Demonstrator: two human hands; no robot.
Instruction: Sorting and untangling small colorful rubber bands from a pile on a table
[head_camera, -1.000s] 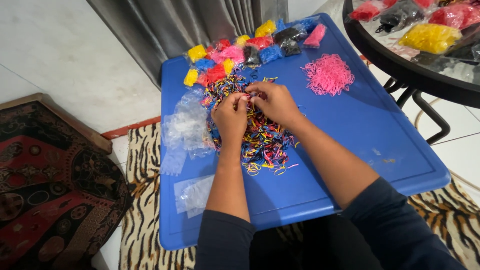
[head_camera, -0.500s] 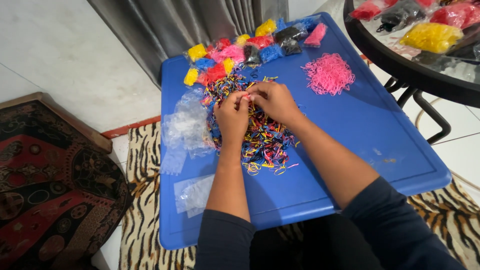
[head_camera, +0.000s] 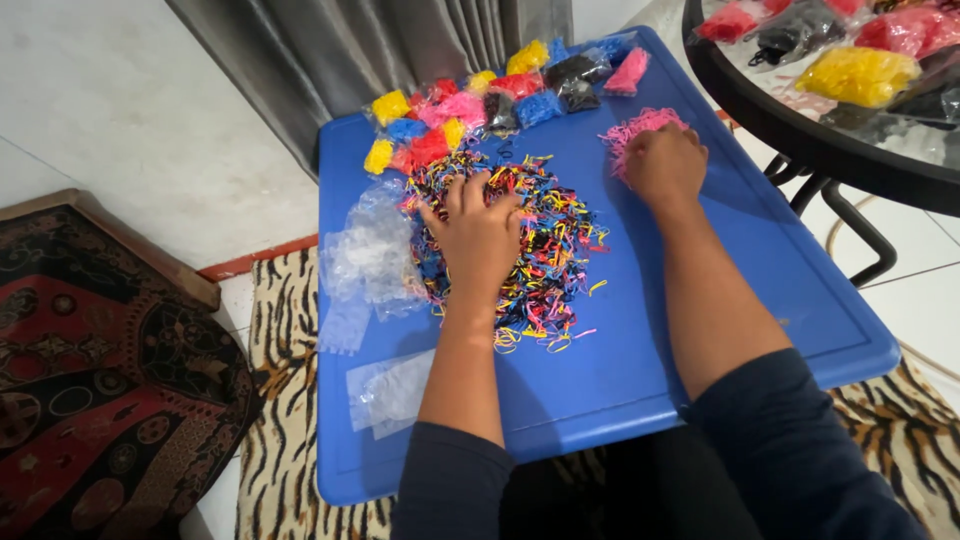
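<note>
The right hand (head_camera: 664, 162) has left the mixed pile of bands (head_camera: 540, 250) and now lies loosely curled on the pink pile (head_camera: 640, 125) beside it. The left hand (head_camera: 478, 235) now rests spread flat on the mixed pile, holding nothing.

Head view — steep downward, close over blue table (head_camera: 640, 380).

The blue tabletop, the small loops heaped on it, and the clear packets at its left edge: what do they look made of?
Blue tabletop: moulded plastic, smooth, slight sheen, raised rim. Mixed-colour loops: probably thin rubber or elastic bands. Clear packets: thin crinkled plastic film, see-through and glossy.
</note>
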